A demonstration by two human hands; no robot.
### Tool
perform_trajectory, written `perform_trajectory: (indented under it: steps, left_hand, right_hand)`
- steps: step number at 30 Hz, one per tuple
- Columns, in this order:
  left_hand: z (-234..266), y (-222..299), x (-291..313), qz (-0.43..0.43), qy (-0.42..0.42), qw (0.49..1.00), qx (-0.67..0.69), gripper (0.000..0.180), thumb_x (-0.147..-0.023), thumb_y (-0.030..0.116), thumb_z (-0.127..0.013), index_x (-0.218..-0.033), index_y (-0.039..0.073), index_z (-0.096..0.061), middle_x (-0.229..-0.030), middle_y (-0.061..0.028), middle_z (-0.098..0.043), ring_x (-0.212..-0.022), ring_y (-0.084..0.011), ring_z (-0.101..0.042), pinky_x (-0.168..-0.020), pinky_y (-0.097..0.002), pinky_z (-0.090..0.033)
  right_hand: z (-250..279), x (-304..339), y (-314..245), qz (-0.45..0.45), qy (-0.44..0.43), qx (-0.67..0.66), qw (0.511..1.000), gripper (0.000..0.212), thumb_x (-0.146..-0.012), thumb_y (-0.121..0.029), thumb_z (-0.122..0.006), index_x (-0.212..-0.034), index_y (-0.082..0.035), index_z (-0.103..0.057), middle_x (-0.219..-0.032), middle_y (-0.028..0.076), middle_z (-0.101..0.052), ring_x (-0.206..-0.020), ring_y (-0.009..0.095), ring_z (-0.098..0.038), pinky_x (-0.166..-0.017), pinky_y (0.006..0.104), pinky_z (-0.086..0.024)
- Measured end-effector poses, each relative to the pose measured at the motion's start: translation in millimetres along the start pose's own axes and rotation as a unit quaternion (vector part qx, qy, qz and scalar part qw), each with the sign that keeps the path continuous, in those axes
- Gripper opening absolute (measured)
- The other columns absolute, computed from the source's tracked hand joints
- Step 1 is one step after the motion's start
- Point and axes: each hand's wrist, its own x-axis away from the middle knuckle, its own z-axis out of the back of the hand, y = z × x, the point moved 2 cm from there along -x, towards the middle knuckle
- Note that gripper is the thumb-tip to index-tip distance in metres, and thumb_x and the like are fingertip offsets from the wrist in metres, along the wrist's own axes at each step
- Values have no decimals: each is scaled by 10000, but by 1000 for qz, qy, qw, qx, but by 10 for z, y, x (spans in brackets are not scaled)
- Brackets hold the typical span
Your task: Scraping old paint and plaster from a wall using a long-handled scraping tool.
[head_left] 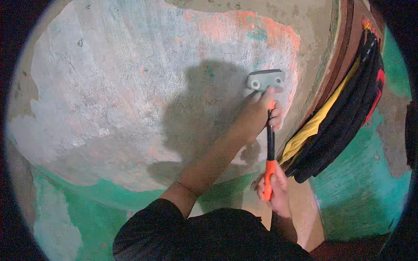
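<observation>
A long-handled scraper is pressed or held close to a wall [117, 74] with worn, patchy paint. The scraper [271, 143] has a wide grey head with two round fittings, a black shaft and orange grip parts. Just below the head, my left hand [267, 106] wraps round the upper shaft, with its arm stretched up across the wall. Lower down, my right hand [276, 185] is closed round the orange end of the handle. Whether the blade edge touches the wall cannot be told.
Black, yellow and red clothes [335, 126] hang at the right beside a brown door frame [337, 56]. Whitish and orange patches cover the upper wall, and green paint [102, 213] runs along its lower part. My shadow falls on the middle of the wall.
</observation>
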Motion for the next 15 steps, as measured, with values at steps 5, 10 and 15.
perform_trajectory:
  steps: [5, 10, 15]
  left_hand:
    - [-102, -4, -193, -13, -52, 996, 68, 455, -1035, 451, -376, -1267, 63, -418, -674, 8, -401, -531, -116, -421, -512, -303, -416]
    - [-118, 8, -264, -48, -82, 990, 102, 465, -1033, 466, -370, -1275, 72, -417, -660, 18, -390, -518, -118, -413, -513, -309, -412]
    - [-108, -81, -179, -28, -50, 994, 90, 491, -1028, 501, -352, -1274, 82, -422, -638, 27, -379, -491, -114, -390, -512, -308, -405]
  right_hand:
    - [102, -63, -152, 18, -48, -135, 990, 535, -1025, -347, -448, -1465, -71, -319, -647, 54, -477, -408, 116, -410, -361, 224, -327]
    - [49, -118, -242, 26, -24, -70, 997, 551, -1026, -380, -449, -1462, -67, -325, -642, 29, -448, -423, 90, -383, -365, 211, -318]
    - [99, -45, -162, 40, -3, 19, 999, 593, -1023, -424, -450, -1475, -64, -318, -661, 8, -437, -433, 71, -357, -378, 198, -322]
